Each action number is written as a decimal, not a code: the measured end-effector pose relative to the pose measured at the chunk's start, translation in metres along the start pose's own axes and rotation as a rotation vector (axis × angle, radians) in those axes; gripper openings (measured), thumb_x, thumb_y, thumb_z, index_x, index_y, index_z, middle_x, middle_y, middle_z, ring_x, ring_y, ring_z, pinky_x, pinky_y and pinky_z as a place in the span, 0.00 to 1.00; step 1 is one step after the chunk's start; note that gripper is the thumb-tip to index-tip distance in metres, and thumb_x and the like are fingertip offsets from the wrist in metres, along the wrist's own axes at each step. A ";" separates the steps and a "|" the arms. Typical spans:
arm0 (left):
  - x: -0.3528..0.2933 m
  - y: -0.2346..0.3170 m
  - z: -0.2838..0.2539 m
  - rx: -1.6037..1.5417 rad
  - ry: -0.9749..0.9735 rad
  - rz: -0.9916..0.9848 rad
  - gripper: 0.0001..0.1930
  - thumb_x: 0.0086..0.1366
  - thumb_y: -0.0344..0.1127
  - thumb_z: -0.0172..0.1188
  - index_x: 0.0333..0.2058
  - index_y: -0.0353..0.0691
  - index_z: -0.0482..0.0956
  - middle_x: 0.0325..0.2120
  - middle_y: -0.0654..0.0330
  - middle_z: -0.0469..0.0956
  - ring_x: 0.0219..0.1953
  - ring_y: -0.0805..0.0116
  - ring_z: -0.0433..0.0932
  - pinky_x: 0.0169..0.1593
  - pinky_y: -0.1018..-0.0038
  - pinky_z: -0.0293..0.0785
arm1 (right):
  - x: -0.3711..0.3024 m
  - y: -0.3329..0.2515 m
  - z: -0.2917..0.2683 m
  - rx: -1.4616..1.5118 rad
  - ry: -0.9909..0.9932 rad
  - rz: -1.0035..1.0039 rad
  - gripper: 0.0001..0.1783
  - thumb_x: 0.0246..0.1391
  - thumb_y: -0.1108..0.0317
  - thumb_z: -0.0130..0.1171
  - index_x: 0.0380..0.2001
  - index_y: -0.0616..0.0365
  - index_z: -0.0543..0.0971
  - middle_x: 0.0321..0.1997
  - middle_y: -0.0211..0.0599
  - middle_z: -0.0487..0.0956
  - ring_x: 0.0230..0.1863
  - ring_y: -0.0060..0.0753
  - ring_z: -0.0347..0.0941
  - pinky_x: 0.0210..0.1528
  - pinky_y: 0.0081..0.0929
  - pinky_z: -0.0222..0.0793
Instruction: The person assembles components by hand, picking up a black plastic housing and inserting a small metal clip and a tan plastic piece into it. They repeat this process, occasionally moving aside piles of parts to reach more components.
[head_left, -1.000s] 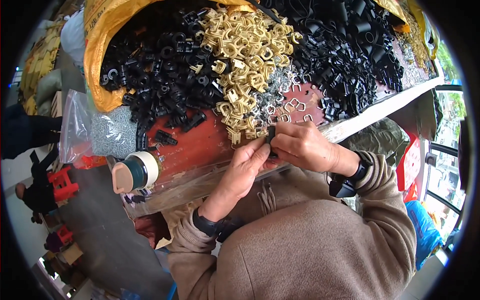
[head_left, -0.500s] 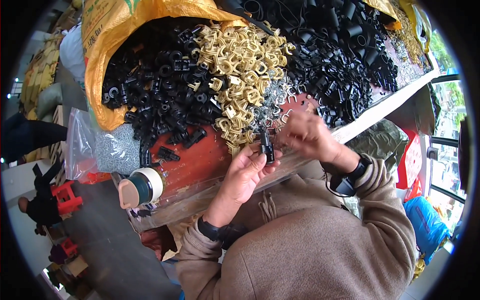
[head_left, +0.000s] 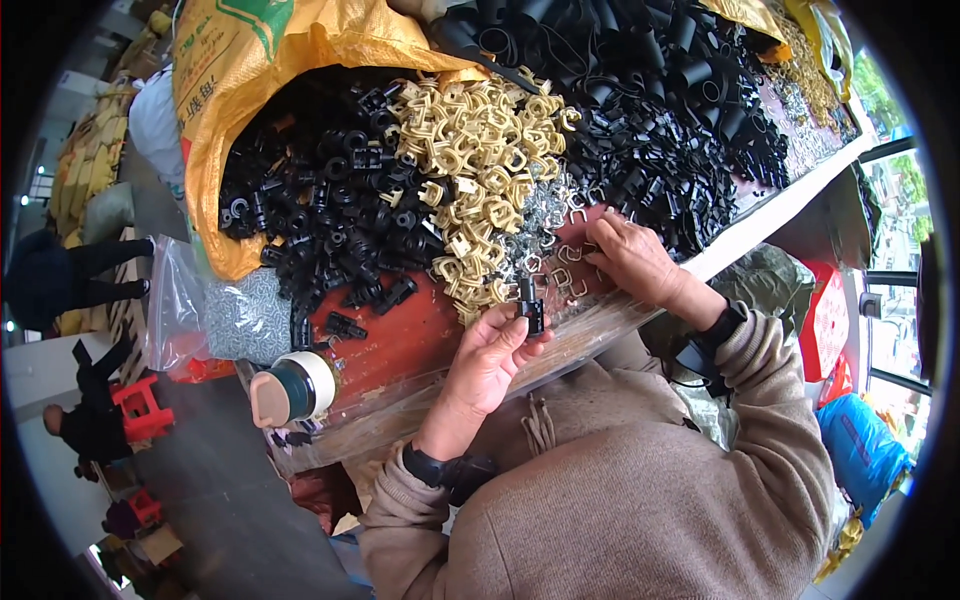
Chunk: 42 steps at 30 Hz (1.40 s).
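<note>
My left hand [head_left: 483, 368] pinches a small black plastic fitting [head_left: 533, 314] between thumb and fingers, above the table's near edge. To the right, my right hand [head_left: 637, 262] is lowered over the red tabletop [head_left: 400, 335], its fingers bent together. Whatever its fingertips hold, if anything, is hidden. Beside those fingertips lie several U-shaped metal wire clips [head_left: 566, 280]. A heap of cream plastic clips [head_left: 478, 150] spreads just beyond my left hand, with small silver metal pieces [head_left: 540, 215] along its right side.
Black plastic fittings [head_left: 320, 225] spill from a yellow woven sack [head_left: 207, 150] at left. More black pieces [head_left: 650, 160] cover the far right. A lidded cup [head_left: 292, 390] and a clear bag of small metal parts [head_left: 243, 315] stand near the left edge. People are in the left background.
My right hand has come down from beside the black fitting onto the tabletop near the wire clips. My left hand still holds the fitting. The view has shifted slightly.
</note>
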<state>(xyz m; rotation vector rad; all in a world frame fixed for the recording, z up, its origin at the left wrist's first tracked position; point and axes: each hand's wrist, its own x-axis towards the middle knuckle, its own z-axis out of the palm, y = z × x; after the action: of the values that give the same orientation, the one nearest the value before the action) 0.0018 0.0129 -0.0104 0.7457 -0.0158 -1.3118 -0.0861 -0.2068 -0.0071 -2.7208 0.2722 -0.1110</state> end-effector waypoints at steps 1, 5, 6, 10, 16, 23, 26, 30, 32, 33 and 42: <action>0.000 0.000 0.000 -0.001 0.002 0.004 0.11 0.57 0.33 0.50 0.39 0.37 0.69 0.36 0.56 0.72 0.36 0.69 0.72 0.38 0.79 0.69 | 0.000 0.001 0.000 0.000 0.002 -0.002 0.09 0.39 0.69 0.53 0.25 0.58 0.65 0.26 0.39 0.67 0.29 0.42 0.67 0.28 0.33 0.65; 0.003 -0.003 -0.001 -0.008 0.002 0.046 0.11 0.57 0.32 0.50 0.39 0.37 0.69 0.36 0.56 0.72 0.38 0.68 0.71 0.41 0.77 0.68 | -0.001 0.001 0.000 0.173 0.081 -0.096 0.08 0.43 0.68 0.53 0.23 0.59 0.66 0.24 0.38 0.68 0.27 0.35 0.68 0.26 0.29 0.64; 0.004 -0.004 0.000 -0.012 -0.005 0.077 0.11 0.57 0.32 0.50 0.39 0.37 0.69 0.37 0.56 0.72 0.39 0.68 0.71 0.42 0.76 0.68 | -0.002 -0.004 -0.002 0.365 -0.004 0.020 0.07 0.45 0.69 0.52 0.23 0.60 0.67 0.23 0.36 0.68 0.25 0.31 0.66 0.25 0.27 0.63; 0.008 -0.007 0.008 -0.068 -0.020 0.163 0.10 0.56 0.31 0.52 0.38 0.38 0.69 0.35 0.57 0.72 0.40 0.70 0.70 0.43 0.77 0.65 | -0.004 -0.030 0.006 0.829 -0.154 0.181 0.08 0.49 0.69 0.51 0.22 0.61 0.67 0.21 0.30 0.68 0.22 0.20 0.63 0.23 0.20 0.60; 0.005 -0.005 0.006 -0.066 -0.078 0.223 0.10 0.54 0.31 0.54 0.37 0.39 0.70 0.36 0.58 0.72 0.40 0.69 0.70 0.45 0.75 0.63 | -0.005 -0.051 0.010 1.073 -0.074 -0.050 0.09 0.51 0.68 0.49 0.22 0.60 0.67 0.18 0.24 0.67 0.19 0.15 0.62 0.20 0.17 0.58; 0.001 -0.003 0.007 -0.074 -0.080 0.268 0.11 0.56 0.32 0.52 0.37 0.36 0.69 0.37 0.54 0.71 0.42 0.64 0.70 0.46 0.71 0.67 | -0.004 -0.056 -0.014 1.270 -0.333 0.226 0.08 0.52 0.67 0.47 0.24 0.60 0.66 0.20 0.24 0.67 0.20 0.12 0.63 0.23 0.12 0.59; -0.001 0.001 0.006 -0.085 -0.070 0.201 0.13 0.56 0.33 0.51 0.39 0.36 0.68 0.37 0.55 0.71 0.41 0.64 0.71 0.43 0.73 0.69 | -0.007 -0.056 -0.019 1.365 -0.331 0.253 0.08 0.52 0.67 0.48 0.25 0.60 0.67 0.22 0.25 0.69 0.22 0.13 0.64 0.24 0.12 0.60; -0.003 0.003 0.008 -0.081 -0.044 0.105 0.15 0.57 0.34 0.50 0.43 0.36 0.66 0.37 0.56 0.71 0.38 0.65 0.72 0.39 0.77 0.71 | -0.008 -0.062 -0.018 1.412 -0.214 0.129 0.07 0.50 0.68 0.50 0.25 0.61 0.69 0.23 0.26 0.70 0.25 0.16 0.65 0.26 0.14 0.61; -0.003 0.003 0.009 -0.080 -0.031 0.073 0.16 0.57 0.35 0.50 0.44 0.37 0.66 0.37 0.56 0.72 0.37 0.66 0.73 0.38 0.78 0.72 | -0.007 -0.066 -0.016 1.255 -0.092 -0.032 0.05 0.49 0.71 0.50 0.24 0.62 0.70 0.22 0.26 0.70 0.25 0.18 0.66 0.28 0.17 0.62; -0.003 0.003 0.010 -0.070 -0.031 0.067 0.16 0.57 0.34 0.50 0.44 0.37 0.66 0.36 0.57 0.72 0.37 0.66 0.73 0.38 0.78 0.72 | -0.007 -0.066 -0.015 1.257 -0.095 -0.029 0.05 0.49 0.71 0.50 0.24 0.62 0.70 0.22 0.26 0.70 0.25 0.18 0.66 0.28 0.17 0.62; -0.004 0.003 0.008 0.026 -0.020 0.032 0.15 0.56 0.34 0.53 0.42 0.35 0.68 0.33 0.59 0.74 0.33 0.69 0.75 0.35 0.81 0.73 | -0.007 -0.067 -0.017 0.678 0.138 -0.332 0.05 0.40 0.73 0.57 0.24 0.59 0.72 0.23 0.34 0.68 0.26 0.32 0.65 0.28 0.26 0.62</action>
<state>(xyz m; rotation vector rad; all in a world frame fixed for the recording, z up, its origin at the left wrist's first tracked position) 0.0002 0.0130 -0.0012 0.7510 -0.0609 -1.2904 -0.0835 -0.1514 0.0354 -2.0590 -0.1620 -0.4052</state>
